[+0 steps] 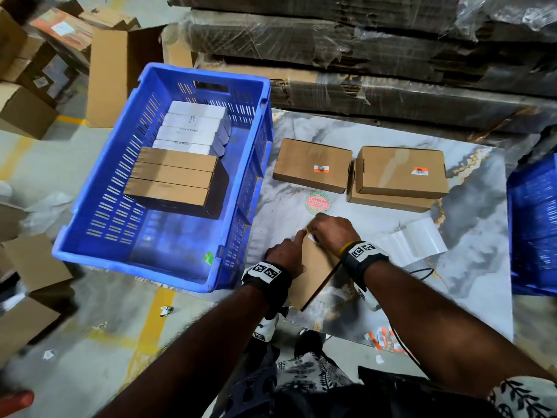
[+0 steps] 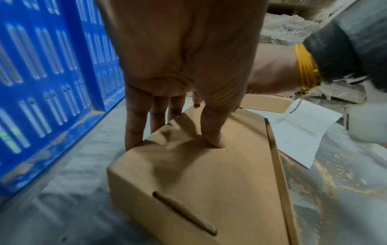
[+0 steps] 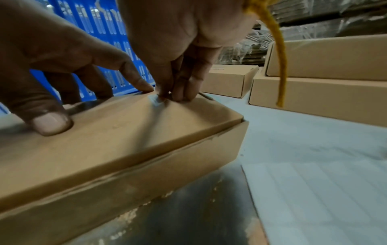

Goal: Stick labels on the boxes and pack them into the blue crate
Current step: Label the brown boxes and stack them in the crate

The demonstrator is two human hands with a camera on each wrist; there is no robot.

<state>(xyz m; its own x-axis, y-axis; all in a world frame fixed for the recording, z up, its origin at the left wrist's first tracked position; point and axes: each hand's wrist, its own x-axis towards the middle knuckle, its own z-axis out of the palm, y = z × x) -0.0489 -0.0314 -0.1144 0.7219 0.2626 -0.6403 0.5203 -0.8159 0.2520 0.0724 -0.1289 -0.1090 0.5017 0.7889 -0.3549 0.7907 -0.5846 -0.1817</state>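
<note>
- Box in work: a flat brown cardboard box [image 1: 316, 267] lies on the bench [image 1: 470, 236] near the front edge, just beside the blue crate [image 1: 90, 236] at the bench's left edge.
- Left hand [image 1: 284, 256]: fingers [image 2: 136, 126] straight down the box's left side, thumb flat on the lid, index finger pointing toward the far end. It steadies the box; nothing is gripped.
- Right hand [image 1: 331, 233]: fingertips [image 3: 180, 92] bunched and pinching or pressing a small pale label [image 3: 155, 100] at the far end of the lid. Label is mostly hidden; its print is unreadable.
- Handling, judged: the box looks light and fairly stiff, but the lid dents under the fingers, so press gently. Matte card, not slippery. Best held by the long sides, since the lid edge stands slightly proud of the base.
- Crate contents: three brown boxes [image 1: 174, 176] on edge, four white boxes [image 1: 193, 131] behind them. Small print on the white ones is too small to read.
- Waiting on the bench toward the far edge: one labelled box [image 1: 313, 164], and a labelled box [image 1: 401, 170] stacked on another. Both carry orange-and-white stickers, text illegible.
- Round red-and-green sticker [image 1: 318, 202] on the bench reads "Patel".
- White backing sheet [image 1: 419, 242] lies right of the hands.
</note>
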